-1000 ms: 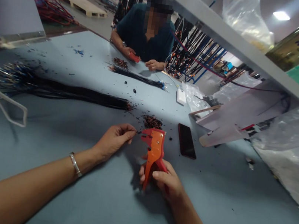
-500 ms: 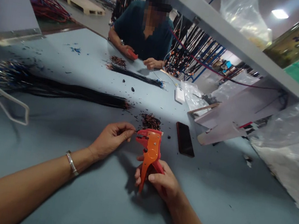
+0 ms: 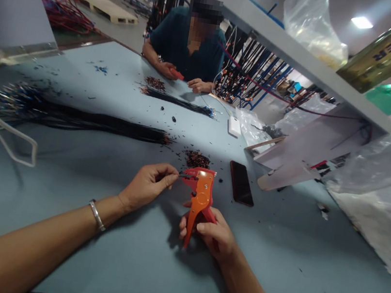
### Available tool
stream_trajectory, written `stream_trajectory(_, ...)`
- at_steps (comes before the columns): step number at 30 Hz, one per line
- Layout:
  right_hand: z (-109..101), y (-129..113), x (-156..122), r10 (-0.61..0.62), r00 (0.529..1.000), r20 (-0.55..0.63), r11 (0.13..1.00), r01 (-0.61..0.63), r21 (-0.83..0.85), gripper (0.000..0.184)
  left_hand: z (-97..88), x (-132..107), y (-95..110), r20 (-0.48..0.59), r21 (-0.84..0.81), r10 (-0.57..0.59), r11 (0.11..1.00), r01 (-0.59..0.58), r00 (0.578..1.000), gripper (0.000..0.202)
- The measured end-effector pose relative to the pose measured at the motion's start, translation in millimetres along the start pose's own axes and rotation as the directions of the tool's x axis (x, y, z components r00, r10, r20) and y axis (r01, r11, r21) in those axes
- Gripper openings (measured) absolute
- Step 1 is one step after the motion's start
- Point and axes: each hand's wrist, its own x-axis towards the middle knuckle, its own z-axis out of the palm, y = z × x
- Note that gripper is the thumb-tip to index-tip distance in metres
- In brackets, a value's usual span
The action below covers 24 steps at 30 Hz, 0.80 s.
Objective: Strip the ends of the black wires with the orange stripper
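My right hand (image 3: 214,232) is wrapped round the handles of an orange and red wire stripper (image 3: 201,199), held upright above the blue-grey table. The tool's jaws point left. My left hand (image 3: 149,183) pinches a thin black wire (image 3: 181,175) between thumb and fingertips. The wire's short end reaches the jaws; most of it is hidden by the hand. Just behind the tool lies a small pile of dark and copper-coloured scraps (image 3: 197,159). A long bundle of black wires (image 3: 103,121) stretches across the table beyond my left hand.
A dark phone (image 3: 242,183) lies right of the tool. Across the table (image 3: 108,261) a person (image 3: 175,36) holds a red tool over a smaller wire bundle (image 3: 178,101). A bent white frame (image 3: 16,137) stands at left. Plastic bags (image 3: 384,184) fill the right side.
The wire end in my left hand now sits at the stripper's jaws, which look more closed. The stripper has shifted slightly right and my left hand a little with it.
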Motion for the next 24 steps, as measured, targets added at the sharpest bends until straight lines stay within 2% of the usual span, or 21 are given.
stream_trajectory(7,-0.4,0.7,-0.9,0.012,1.000,0.013,1.000,-0.012,-0.028,0.042,-0.2,-1.2,2.0,0.046,0.009,0.036,0.999,-0.037,0.998,0.021)
stream_trajectory(14,0.6,0.9,-0.2,0.010,0.999,0.037,1.000,-0.009,-0.016,0.040,0.1,-2.8,3.9,0.042,0.026,0.085,0.996,-0.087,0.995,0.020)
stream_trajectory(24,4.2,3.4,-0.1,-0.002,0.999,-0.052,0.996,-0.002,-0.086,0.033,-0.5,-4.2,4.1,0.037,0.060,0.148,0.987,-0.150,0.988,0.017)
